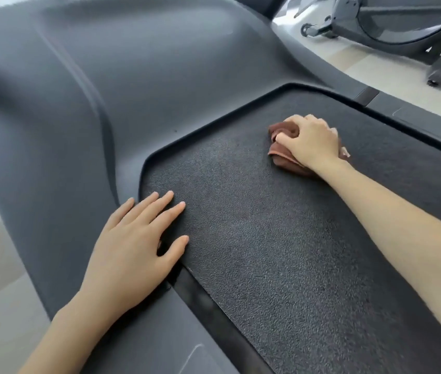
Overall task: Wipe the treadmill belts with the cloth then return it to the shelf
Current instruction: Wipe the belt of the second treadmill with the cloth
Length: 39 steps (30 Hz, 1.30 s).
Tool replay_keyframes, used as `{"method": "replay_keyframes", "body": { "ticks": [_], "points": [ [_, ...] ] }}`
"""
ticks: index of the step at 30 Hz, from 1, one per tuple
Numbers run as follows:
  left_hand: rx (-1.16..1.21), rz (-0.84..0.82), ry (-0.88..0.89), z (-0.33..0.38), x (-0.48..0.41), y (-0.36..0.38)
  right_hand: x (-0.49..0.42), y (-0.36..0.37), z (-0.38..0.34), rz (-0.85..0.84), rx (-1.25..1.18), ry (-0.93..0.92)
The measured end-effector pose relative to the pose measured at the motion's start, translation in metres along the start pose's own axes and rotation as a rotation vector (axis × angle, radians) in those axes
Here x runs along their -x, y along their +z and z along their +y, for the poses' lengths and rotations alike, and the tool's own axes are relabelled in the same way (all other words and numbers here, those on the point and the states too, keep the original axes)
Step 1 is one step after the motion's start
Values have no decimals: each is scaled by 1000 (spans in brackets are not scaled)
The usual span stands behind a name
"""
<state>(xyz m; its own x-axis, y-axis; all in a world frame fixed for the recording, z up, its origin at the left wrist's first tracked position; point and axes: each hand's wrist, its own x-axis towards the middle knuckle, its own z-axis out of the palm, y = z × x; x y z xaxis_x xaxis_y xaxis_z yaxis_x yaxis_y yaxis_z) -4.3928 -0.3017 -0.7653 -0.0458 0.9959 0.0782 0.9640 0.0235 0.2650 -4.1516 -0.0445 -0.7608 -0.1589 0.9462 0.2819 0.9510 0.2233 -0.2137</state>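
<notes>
The right hand point(312, 141) is down on the belt point(268, 238) with its fingers curled over a brown cloth point(281, 129), thumb tucked into the folds. It has a firm hold, knuckles up, with the wad pressed between palm and belt. Most of the cloth is under the hand. A crumpled lump pokes out on the thumb side, towards the hood point(133, 90), a fold shows under the heel of the palm, and a small scrap shows past the far side of the hand.

The cloth is bunched up, so it has no clear end or direction. The part you can see runs roughly along the hand's length. It sits on the front part of the belt, nearer the far edge than the near one. The belt itself runs lengthways from the hood back towards the person.

The left hand point(133, 238) lies flat and holds nothing. Its fingers are straight and a little spread, with the palm on the near rail point(187, 333) and the fingertips on the belt's near front corner, well apart from the cloth.

The hood's raised lip curves round the belt's front end, just ahead of the cloth. The right forearm stretches across the belt. Beyond the far rail, on a pale floor point(335, 60), stands another grey machine point(403, 28).
</notes>
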Motion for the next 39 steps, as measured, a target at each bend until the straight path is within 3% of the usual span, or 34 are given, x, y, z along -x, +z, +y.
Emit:
{"method": "replay_keyframes", "body": {
  "ticks": [4, 11, 17, 22, 29, 39],
  "points": [
    [15, 27, -18, 3, -4, -1, -25, 18, -43, 24, 45, 109],
    [74, 88, -8, 1, -3, 1, 21, 26, -131, -22, -92, -276],
    [118, 124, -3, -3, -2, 2, 80, 6, -132, -85, -176, -481],
    [127, 129, 8, -3, 0, 0, 128, -29, -101, -181, -186, -438],
    [153, 166, -19, -1, -3, 1, 215, -54, -48, -47, -182, -407],
    [122, 172, -10, 1, -3, 1, 148, -26, -99, -43, -95, -295]
  ]
}}
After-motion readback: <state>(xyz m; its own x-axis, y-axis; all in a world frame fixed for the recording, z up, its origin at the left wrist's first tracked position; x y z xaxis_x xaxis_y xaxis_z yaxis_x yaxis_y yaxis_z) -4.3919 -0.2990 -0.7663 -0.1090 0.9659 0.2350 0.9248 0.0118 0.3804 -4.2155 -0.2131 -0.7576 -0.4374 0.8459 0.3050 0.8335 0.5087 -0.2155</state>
